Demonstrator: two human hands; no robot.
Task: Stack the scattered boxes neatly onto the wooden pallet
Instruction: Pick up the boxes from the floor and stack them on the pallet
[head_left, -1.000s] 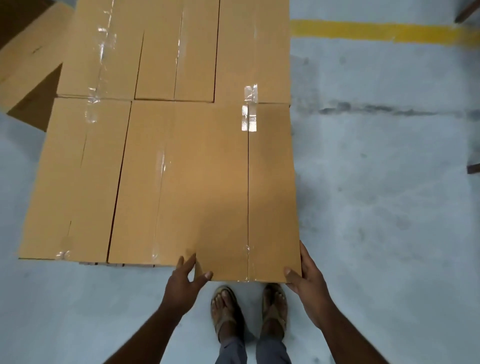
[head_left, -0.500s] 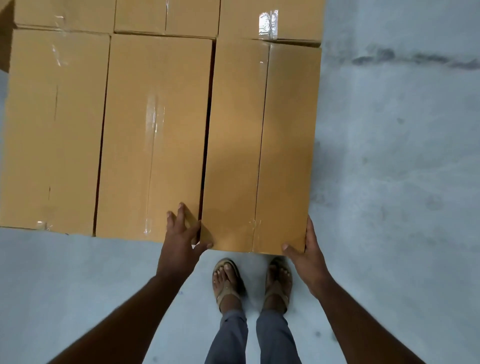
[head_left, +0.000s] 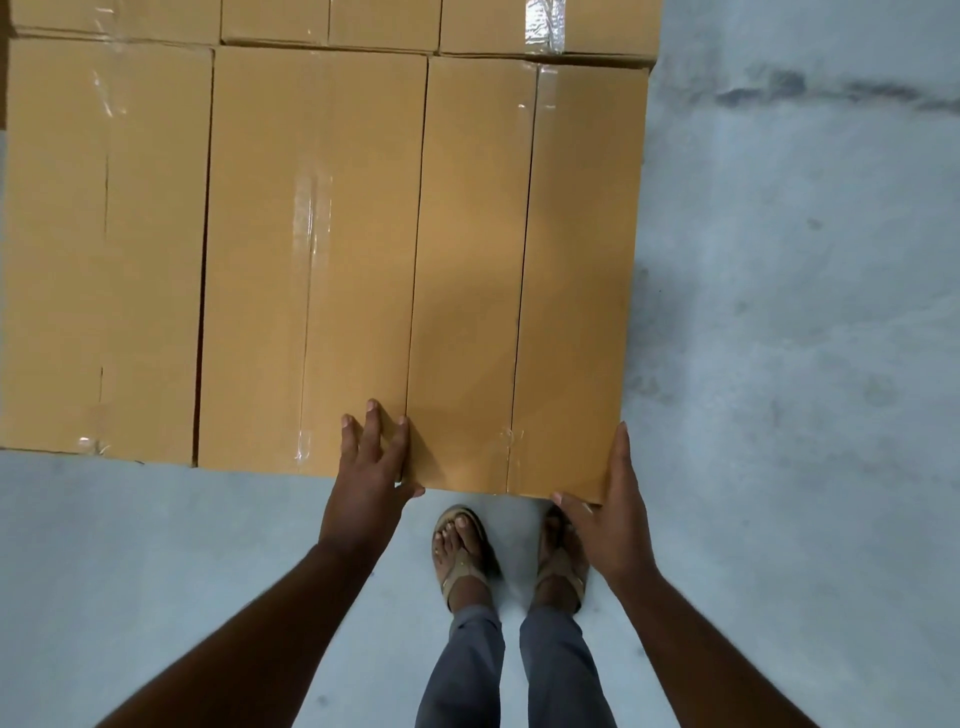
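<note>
Head view: right box (head_left: 524, 270) sits at frame centre-right, last in the near row. Left hand (head_left: 371, 467) lies spread and flat at its near-left corner; right hand (head_left: 610, 514) cups the near-right corner, fingers open. Pushing unevenly could skew it or leave it overhanging. Count: three near boxes, at least three behind; pallet hidden.
</note>
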